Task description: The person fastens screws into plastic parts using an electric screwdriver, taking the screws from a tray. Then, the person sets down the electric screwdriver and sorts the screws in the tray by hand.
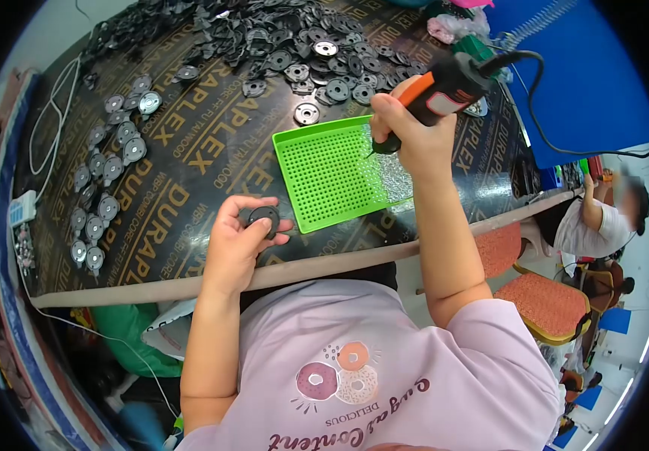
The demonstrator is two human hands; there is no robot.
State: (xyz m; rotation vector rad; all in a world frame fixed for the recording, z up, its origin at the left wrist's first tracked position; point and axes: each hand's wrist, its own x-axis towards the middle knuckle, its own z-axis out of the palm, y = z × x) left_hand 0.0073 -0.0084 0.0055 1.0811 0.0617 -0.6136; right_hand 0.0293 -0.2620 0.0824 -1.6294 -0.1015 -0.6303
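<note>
My left hand is closed around a round dark disc part, held between thumb and fingers near the table's front edge. My right hand grips a black and orange electric screwdriver, its tip pointing down over a green perforated tray. Many small silvery screws lie in the right part of that tray. The left part of the tray shows its grid of holes. A loose disc part rests just beyond the tray's far edge.
A big heap of dark disc parts covers the back of the table. Several finished-looking discs lie in rows at left. The screwdriver's black cable runs right. A white power strip sits at the left edge; another person is at right.
</note>
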